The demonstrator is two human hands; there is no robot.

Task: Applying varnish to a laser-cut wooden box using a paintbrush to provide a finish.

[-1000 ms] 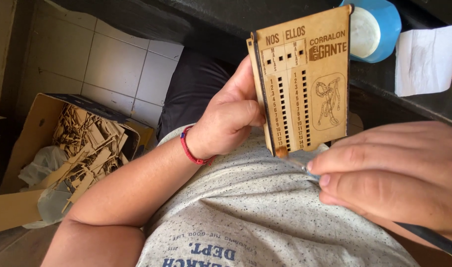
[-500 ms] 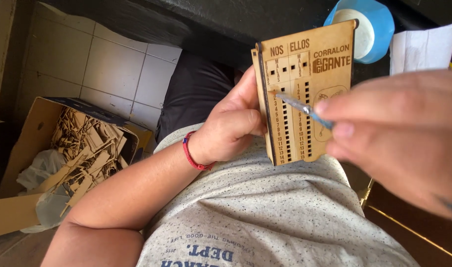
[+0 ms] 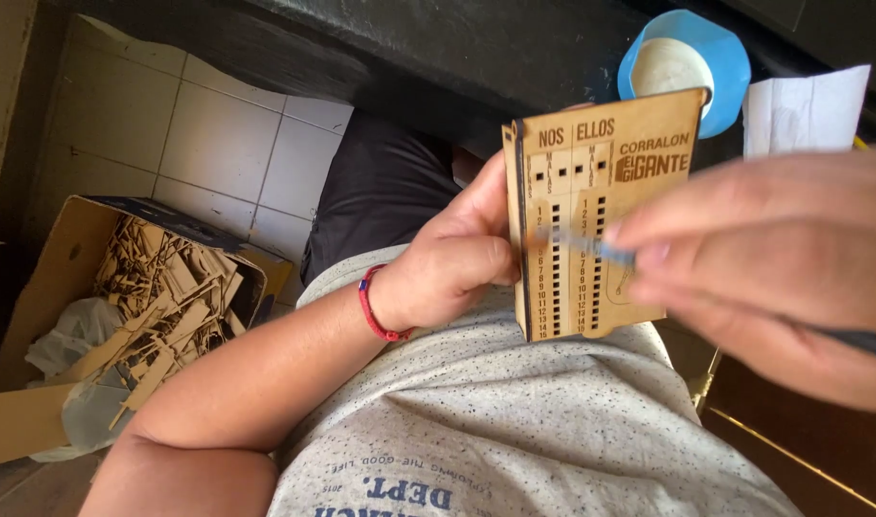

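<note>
Thin laser-cut plywood: a score board [image 3: 601,215] with rows of small slots, held upright over the person's lap, its edge clasped in the left hand [image 3: 452,258]. The right hand [image 3: 763,263], blurred, pinches a slim tool [image 3: 591,244] against the slots, seemingly clearing them. The next slot needs careful aim.

The floor [image 3: 141,134] is laid with pale square tiles divided by dark grout lines, and daylight falls brightly across them. An open cardboard box [image 3: 36,287] stands on the floor at the left, filled with thin wooden offcuts [image 3: 160,297] and some crumpled clear plastic [image 3: 65,340]. A dark surface [image 3: 438,48] runs along the top, its edge in shadow. On it rest a blue roll of tape [image 3: 720,57] and a white sheet of paper [image 3: 807,110].
</note>
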